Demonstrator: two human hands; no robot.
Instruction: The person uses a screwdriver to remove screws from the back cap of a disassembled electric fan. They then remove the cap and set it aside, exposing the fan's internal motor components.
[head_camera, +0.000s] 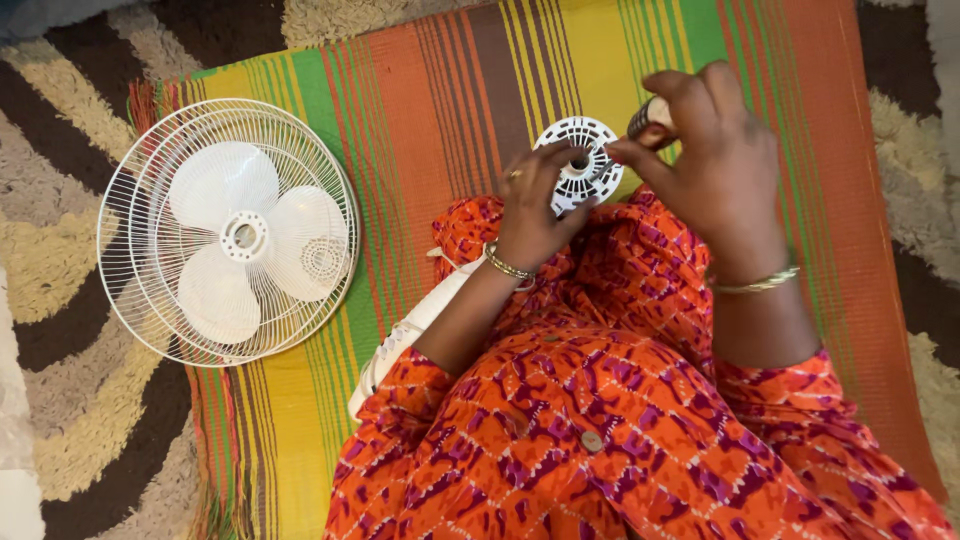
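Up close, the fingers (548, 172) of the left hand (530, 215) are curled around the near edge of a round white slotted fan part (585, 158), gripping it from below and from the left, with a ring showing on one finger. The right hand (715, 165) comes in from the right, its fingers pressed together around a small tool (648, 115) with a pale handle and a dark collar; the tool's tip is hidden behind the fingertips, which sit at the right rim of the fan part. The part is held just above the person's lap, over the far edge of the orange patterned garment (600, 420). Both wrists carry thin gold bangles.

Beneath the left forearm a white ribbed fan housing (400, 345) lies slanted on the mat, partly covered by the garment. Well to the left, apart from the hands, a white wire fan grille (135, 175) lies flat with white blades (240, 235) resting inside it. All of this sits on a striped woven mat (420, 90) in orange, green and yellow, which is spread over a shaggy rug (70, 260) in cream and dark brown.
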